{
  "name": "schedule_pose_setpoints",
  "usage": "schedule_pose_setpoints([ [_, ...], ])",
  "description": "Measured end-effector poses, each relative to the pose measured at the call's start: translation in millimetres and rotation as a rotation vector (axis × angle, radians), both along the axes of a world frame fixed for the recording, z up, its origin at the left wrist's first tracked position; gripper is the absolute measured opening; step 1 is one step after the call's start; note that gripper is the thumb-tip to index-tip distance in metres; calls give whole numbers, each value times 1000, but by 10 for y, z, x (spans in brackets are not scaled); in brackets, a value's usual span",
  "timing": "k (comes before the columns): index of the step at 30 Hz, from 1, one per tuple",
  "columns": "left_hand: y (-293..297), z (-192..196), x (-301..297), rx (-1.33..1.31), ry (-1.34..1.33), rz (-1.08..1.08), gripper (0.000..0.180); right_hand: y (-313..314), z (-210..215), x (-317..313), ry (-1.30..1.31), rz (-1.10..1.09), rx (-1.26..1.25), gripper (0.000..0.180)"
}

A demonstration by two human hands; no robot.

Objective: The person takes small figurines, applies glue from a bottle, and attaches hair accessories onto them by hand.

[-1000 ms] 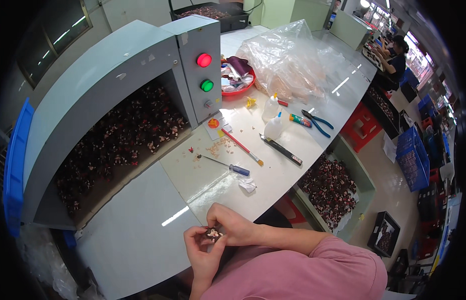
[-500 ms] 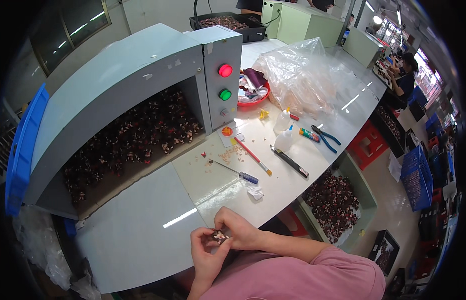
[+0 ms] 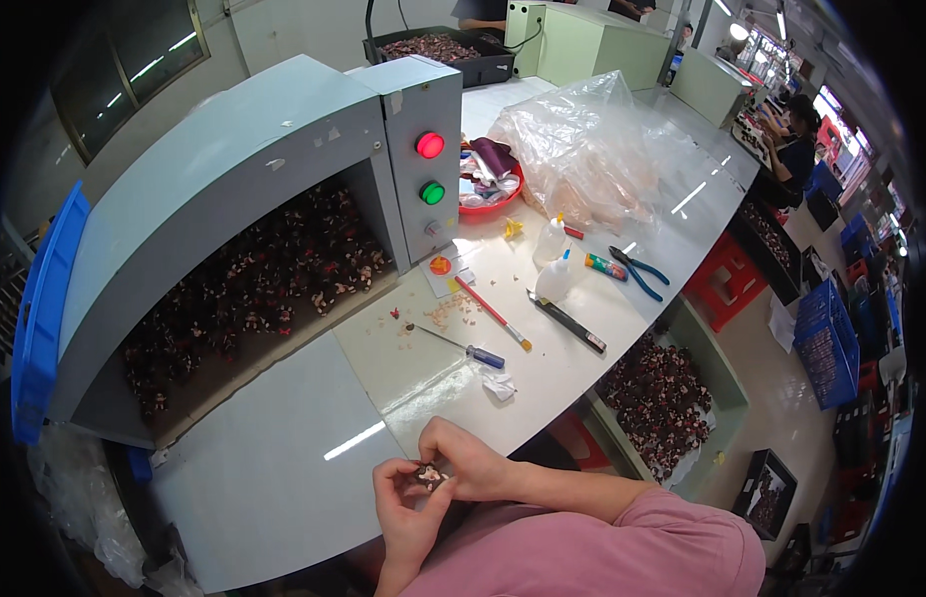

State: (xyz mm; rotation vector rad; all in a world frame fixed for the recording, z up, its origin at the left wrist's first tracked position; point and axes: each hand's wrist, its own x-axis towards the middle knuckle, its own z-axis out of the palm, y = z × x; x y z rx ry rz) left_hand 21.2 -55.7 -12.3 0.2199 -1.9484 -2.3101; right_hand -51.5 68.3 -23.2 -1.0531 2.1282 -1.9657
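You are holding a small dark and pale piece [image 3: 430, 477] between your two hands, at the near edge of the counter [image 3: 274, 468]. The grip of your left hand [image 3: 408, 512] is clamping on this piece, with the thumb and fingers curling around it. The grip of your right hand [image 3: 468, 460] is clamping on the same piece too; its fingertips are partly hiding from view.

Beyond your hands, a crumpled white tissue [image 3: 499, 384] is lying just beside the blue-handled screwdriver [image 3: 483, 355]. Farther from the near edge, a red brush [image 3: 493, 311] is lying near some pale crumbs [image 3: 445, 312]. Toward the right edge, a black knife [image 3: 567, 320] is lying near two standing bottles [image 3: 553, 281], while the pliers [image 3: 639, 273] are lying close to that edge, beside a green tube [image 3: 605, 266].

On the left side of the counter, a grey machine [image 3: 214, 139] is standing, and many similar pieces are filling its arched opening. Below the right edge, a pale green tub [image 3: 727, 398] is holding more of them.
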Motion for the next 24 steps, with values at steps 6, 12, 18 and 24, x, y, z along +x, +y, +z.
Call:
schedule_pose_setpoints([
  [6, 5, 27, 13, -35, 12, 1, 46, 4, -6, 6, -25, 13, -2, 38],
  [12, 2, -2, 12, -38, 24, -9, 46, 19, -9, 3, -19, 9, 7, 38],
  [18, 11, 28, 7, -6, 27, -9, 47, 16, 3, -6, -6, 12, 12, 39],
  [24, 4, 16, 16, -29, 17, 1, 47, 11, -5, 2, -10, 12, 12, 39],
])
